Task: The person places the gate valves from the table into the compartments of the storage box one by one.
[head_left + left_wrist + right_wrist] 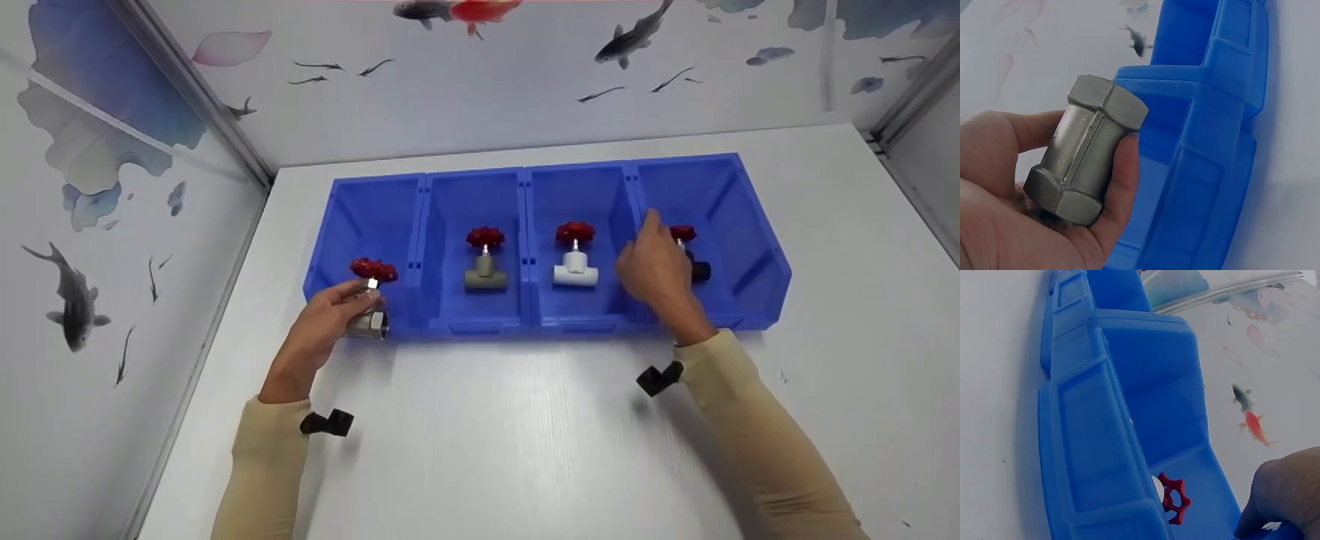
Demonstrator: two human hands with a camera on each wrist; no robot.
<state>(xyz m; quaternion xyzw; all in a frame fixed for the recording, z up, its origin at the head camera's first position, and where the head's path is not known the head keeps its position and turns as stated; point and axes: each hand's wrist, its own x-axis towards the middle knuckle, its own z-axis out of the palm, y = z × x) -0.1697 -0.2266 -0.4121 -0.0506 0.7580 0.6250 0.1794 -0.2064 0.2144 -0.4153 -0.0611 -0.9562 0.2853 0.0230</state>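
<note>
My left hand grips a silvery metal gate valve with a red handwheel, at the front of the leftmost blue bin. In the left wrist view, the valve's hex-ended body lies between thumb and fingers. My right hand is at the divider between the two right bins, its fingers curled over a blue bin wall. The right wrist view shows only part of that hand at the rim. A dark valve with a red handwheel sits behind it, partly hidden.
The blue bins stand side by side on a white table. An olive-grey valve lies in the second bin and a white valve in the third, both with red handwheels. White panels with painted fish rise behind and left.
</note>
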